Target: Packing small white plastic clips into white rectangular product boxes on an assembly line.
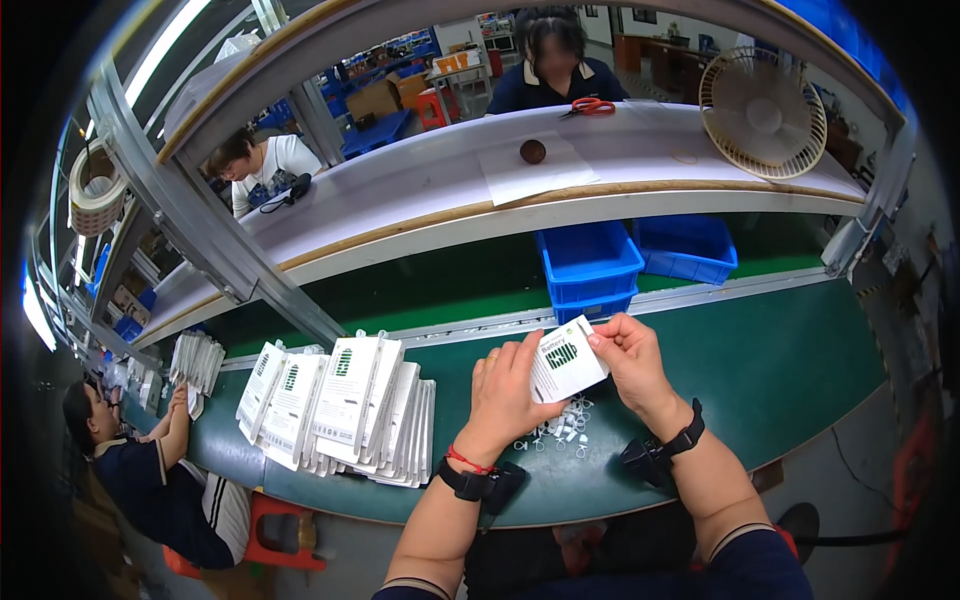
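Note:
A flat white box (566, 362) with a green battery-shaped print is held up between my two hands, tilted over the green table. My left hand (500, 392) grips it along its left side, the thumb at the lower edge. At its upper right corner, the fingertips of my right hand (632, 362) are pinched together; whether a small part is also between them is hidden. Beneath the box lies a scatter of small white plastic hook tabs (565, 430). To the left, several similar white boxes (345, 400) lean in overlapping rows, some with such a tab on top.
Blue bins (590, 262) stand beyond the green table (760, 350). Above runs a white shelf (420, 185) with red-handled scissors (590, 106), a dark round ball (533, 151) and a fan (765, 115). A co-worker (170, 480) sits at the left; two more people are behind the shelf.

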The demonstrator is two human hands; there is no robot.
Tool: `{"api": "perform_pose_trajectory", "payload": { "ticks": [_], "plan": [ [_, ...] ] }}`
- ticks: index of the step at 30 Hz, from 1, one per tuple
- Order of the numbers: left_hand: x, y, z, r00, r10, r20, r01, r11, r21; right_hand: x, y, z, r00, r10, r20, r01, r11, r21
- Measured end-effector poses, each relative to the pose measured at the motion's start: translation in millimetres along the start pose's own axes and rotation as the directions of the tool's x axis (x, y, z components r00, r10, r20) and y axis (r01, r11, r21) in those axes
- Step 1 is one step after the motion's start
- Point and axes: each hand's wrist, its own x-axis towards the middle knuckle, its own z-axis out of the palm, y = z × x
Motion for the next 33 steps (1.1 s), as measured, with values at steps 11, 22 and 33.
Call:
{"api": "perform_pose_trajectory", "payload": {
  "ticks": [11,22,33],
  "plan": [
    [-1,3,0,0.988,-0.019,-0.154,0.034,0.995,0.097,-3,-1,8,0.994,-0.083,0.067,0.090,0.990,-0.107],
    [0,-1,4,0.972,-0.059,-0.229,0.096,0.984,0.153,-4,-6,12,0.984,0.044,0.175,-0.023,0.992,-0.123],
    [-2,5,3,0.963,-0.128,-0.238,0.153,0.984,0.092,-1,-1,4,0.998,0.063,-0.007,-0.063,0.997,0.046]
  ]
}}
